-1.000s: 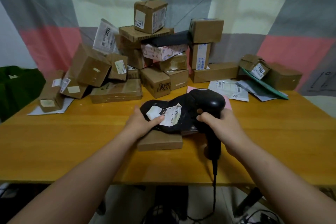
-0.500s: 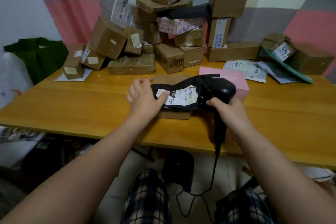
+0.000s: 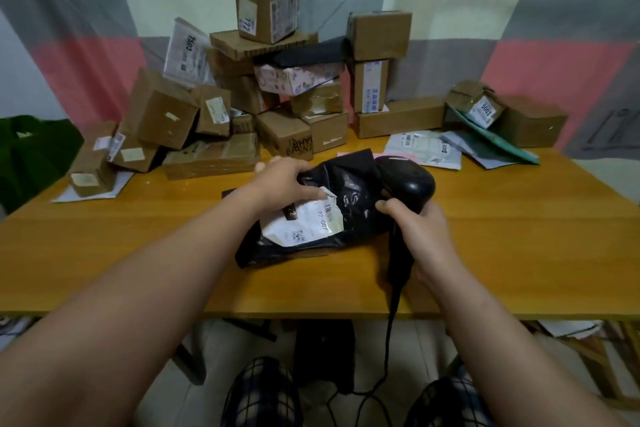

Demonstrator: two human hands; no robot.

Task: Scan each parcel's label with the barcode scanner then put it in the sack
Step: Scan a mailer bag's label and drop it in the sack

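A black plastic mailer parcel (image 3: pixel 349 194) with a crumpled white label (image 3: pixel 304 222) lies in the middle of the wooden table (image 3: pixel 138 246). My left hand (image 3: pixel 284 180) grips the parcel's upper left part, thumb at the label's top edge. My right hand (image 3: pixel 419 232) holds the black barcode scanner (image 3: pixel 408 180) by its handle, its head right beside the parcel's right end. The scanner's cable hangs down over the table's front edge. A green sack (image 3: pixel 31 152) sits at the far left beyond the table.
A pile of several cardboard boxes (image 3: pixel 270 87) and flat mailers (image 3: pixel 426 149) fills the back of the table. A brown box (image 3: pixel 526 121) and a teal envelope (image 3: pixel 498 146) lie at the back right. My knees in checked fabric show under the table.
My left hand has shifted from the parcel's left end onto its top and now grips it. The parcel has tilted, its label turned more toward me. The scanner stays beside it.
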